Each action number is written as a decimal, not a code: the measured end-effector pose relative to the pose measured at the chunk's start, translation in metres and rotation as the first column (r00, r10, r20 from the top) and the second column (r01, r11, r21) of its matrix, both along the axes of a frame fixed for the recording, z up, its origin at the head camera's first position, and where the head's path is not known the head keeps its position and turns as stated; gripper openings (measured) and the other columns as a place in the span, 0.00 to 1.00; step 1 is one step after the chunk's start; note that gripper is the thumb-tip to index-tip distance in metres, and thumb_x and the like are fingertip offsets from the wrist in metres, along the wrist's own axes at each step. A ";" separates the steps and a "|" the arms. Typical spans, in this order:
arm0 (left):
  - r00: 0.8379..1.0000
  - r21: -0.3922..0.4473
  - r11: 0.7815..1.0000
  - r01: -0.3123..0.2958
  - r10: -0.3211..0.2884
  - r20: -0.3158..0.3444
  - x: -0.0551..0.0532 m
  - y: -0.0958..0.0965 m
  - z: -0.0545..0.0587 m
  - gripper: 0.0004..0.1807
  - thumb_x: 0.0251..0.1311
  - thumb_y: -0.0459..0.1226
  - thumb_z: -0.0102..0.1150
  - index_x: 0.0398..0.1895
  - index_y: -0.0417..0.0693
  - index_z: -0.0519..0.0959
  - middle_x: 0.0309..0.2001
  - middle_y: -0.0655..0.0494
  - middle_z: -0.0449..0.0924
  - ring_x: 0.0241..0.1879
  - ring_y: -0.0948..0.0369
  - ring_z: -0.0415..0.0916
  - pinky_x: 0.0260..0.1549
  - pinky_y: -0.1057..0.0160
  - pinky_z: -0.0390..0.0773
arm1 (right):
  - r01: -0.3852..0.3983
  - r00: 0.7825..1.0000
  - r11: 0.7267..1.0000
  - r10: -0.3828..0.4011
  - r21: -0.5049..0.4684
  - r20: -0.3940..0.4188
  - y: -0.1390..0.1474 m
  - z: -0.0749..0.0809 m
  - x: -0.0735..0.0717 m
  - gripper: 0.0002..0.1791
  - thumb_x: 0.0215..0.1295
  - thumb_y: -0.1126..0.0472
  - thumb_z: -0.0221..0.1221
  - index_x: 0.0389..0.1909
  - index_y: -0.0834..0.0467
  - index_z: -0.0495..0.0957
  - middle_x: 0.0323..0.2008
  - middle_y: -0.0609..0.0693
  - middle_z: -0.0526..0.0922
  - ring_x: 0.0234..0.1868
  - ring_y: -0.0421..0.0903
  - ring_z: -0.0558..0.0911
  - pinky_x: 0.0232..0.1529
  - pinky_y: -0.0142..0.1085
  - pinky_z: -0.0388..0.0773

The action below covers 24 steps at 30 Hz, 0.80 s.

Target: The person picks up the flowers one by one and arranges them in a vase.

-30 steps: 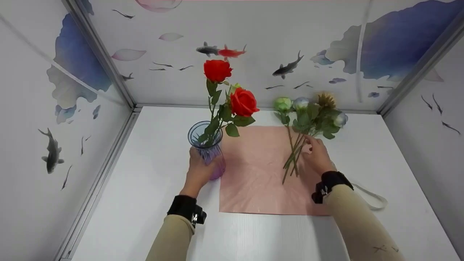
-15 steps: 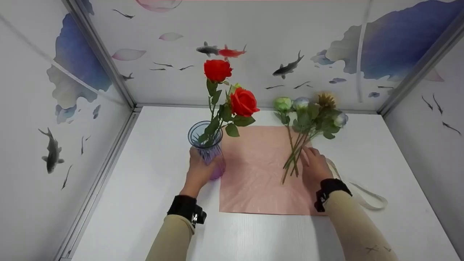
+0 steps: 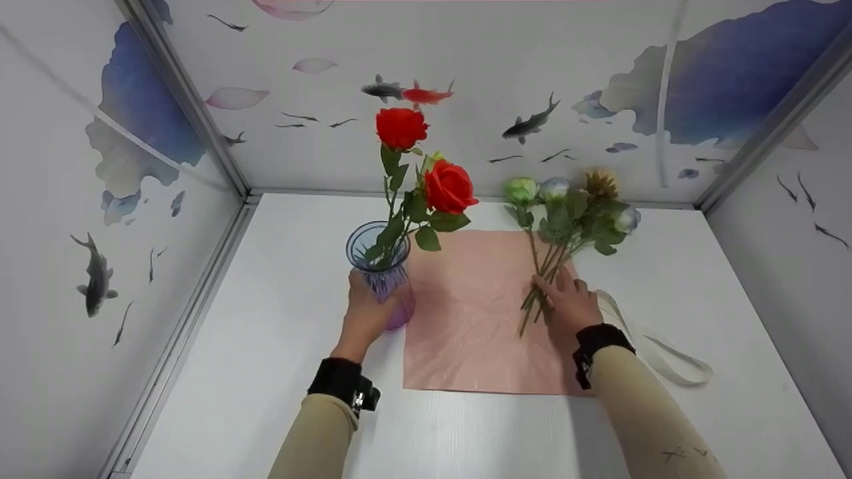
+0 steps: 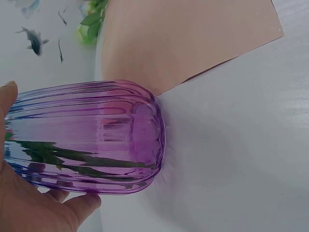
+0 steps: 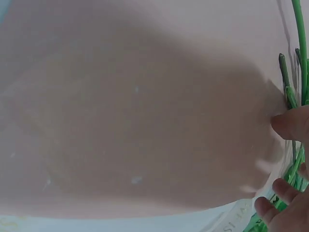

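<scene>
The left hand [image 3: 368, 311] holds the ribbed vase [image 4: 130, 116], which stands upright on the bench [image 3: 266, 346] at the left edge of the pink sheet [image 3: 466, 346]. The right hand [image 3: 574, 303] is at the loose stems [image 3: 529, 309], thumb over them and fingers parted, not visibly closed. The step seems to be steadying the vase while picking another flower; next, likely, pinch one stem and free it from the crossed bunch. Two red roses [image 3: 450, 186] lean from the vase; a pale ribbon [image 3: 679, 372] lies to the right.
</scene>
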State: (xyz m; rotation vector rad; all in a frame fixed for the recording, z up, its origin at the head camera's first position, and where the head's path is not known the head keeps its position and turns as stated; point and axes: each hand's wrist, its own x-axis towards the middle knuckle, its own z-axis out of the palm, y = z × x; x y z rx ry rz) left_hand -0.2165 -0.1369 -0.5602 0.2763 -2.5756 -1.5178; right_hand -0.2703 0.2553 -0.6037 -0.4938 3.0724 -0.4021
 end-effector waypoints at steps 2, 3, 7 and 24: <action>1.000 0.004 1.000 -0.001 0.001 0.000 0.000 0.000 -0.001 0.53 0.56 0.48 0.67 0.76 0.38 0.46 0.72 0.37 0.61 0.73 0.46 0.62 0.71 0.46 0.64 | 0.003 1.000 1.000 -0.003 0.013 0.009 -0.001 0.000 0.002 0.36 0.69 0.71 0.58 0.76 0.50 0.65 0.72 0.72 0.60 0.66 0.79 0.64 0.58 0.75 0.63; 1.000 0.003 1.000 -0.001 0.001 0.001 0.000 0.000 -0.001 0.53 0.56 0.48 0.68 0.76 0.39 0.46 0.72 0.37 0.60 0.73 0.46 0.62 0.71 0.46 0.64 | 0.001 1.000 1.000 -0.001 0.020 -0.001 -0.002 0.000 0.002 0.35 0.69 0.72 0.58 0.76 0.50 0.66 0.70 0.71 0.63 0.65 0.78 0.65 0.57 0.75 0.64; 1.000 0.008 1.000 -0.005 0.005 -0.009 -0.001 0.000 -0.002 0.54 0.56 0.49 0.69 0.76 0.38 0.46 0.71 0.36 0.61 0.73 0.46 0.63 0.72 0.47 0.64 | -0.007 0.998 0.998 0.011 0.064 -0.059 -0.003 -0.003 0.002 0.34 0.68 0.71 0.59 0.74 0.49 0.68 0.62 0.69 0.70 0.61 0.73 0.70 0.54 0.72 0.69; 1.000 0.007 1.000 0.002 -0.002 -0.008 -0.002 -0.001 -0.002 0.53 0.58 0.46 0.69 0.75 0.37 0.46 0.72 0.35 0.60 0.73 0.45 0.62 0.73 0.48 0.62 | 0.052 0.987 0.996 -0.062 -0.068 -0.146 -0.008 0.004 -0.002 0.17 0.74 0.68 0.53 0.59 0.70 0.77 0.52 0.70 0.78 0.50 0.68 0.80 0.53 0.64 0.73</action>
